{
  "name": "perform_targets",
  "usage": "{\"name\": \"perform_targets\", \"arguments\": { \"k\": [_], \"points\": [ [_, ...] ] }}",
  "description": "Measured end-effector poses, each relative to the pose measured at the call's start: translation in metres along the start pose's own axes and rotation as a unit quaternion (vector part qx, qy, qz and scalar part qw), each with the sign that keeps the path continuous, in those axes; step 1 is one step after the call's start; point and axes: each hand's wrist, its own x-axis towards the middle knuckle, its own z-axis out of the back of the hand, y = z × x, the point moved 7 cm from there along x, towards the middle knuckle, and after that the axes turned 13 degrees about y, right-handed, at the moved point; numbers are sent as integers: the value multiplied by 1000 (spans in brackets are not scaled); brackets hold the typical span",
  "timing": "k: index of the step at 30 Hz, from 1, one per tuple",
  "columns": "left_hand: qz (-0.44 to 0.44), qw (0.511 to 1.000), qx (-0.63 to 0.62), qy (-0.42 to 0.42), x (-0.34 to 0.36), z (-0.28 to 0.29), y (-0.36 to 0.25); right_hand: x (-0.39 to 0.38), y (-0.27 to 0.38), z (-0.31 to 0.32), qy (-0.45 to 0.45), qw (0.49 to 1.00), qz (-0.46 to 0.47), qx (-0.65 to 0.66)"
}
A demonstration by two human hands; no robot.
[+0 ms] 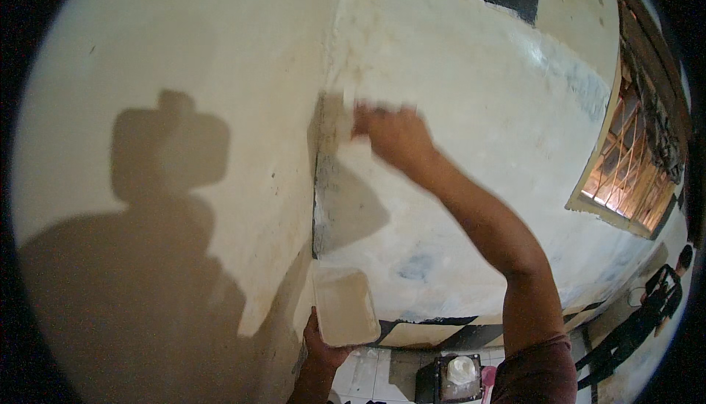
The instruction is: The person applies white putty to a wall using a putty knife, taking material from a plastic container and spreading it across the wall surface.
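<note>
My right hand [397, 133] is raised against the pale wall [471, 95], close to the inside corner. Its fingers are closed around what looks like a small paintbrush [348, 97], smeared by motion and mostly hidden by the hand. Lower down, my left hand [323, 345] grips a rectangular, shallow container [346, 307] from below and beside its left edge. Cream paint appears to lie inside the container, which is tilted toward me near the foot of the corner.
A cream wall [272, 73] on the left carries my shadow. Right of it are a barred window [625, 154] and a person in dark clothes [651, 308]. On the tiled floor below, a dark stand [441, 385] bears a white round item [462, 369]; a pink object [488, 376] is beside it.
</note>
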Motion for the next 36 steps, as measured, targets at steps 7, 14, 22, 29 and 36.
{"name": "perform_targets", "arguments": {
  "k": [7,14,22,29,36],
  "points": [
    [-7,999,-16,-27,-6,-21,5,23,-50,-66,-38,991,-69,-113],
    [21,999,-22,-35,-11,-33,25,-194,39,-197,206,958,10,200],
    [-20,982,188,28,-10,-64,40,-336,-36,-173,-40,831,-321,453],
    [59,994,-88,28,5,-48,72,-364,-31,-142,-283,423,-349,787],
    [74,996,-54,-20,3,-59,91,-352,10,-140,-138,480,-332,800]
  ]
}}
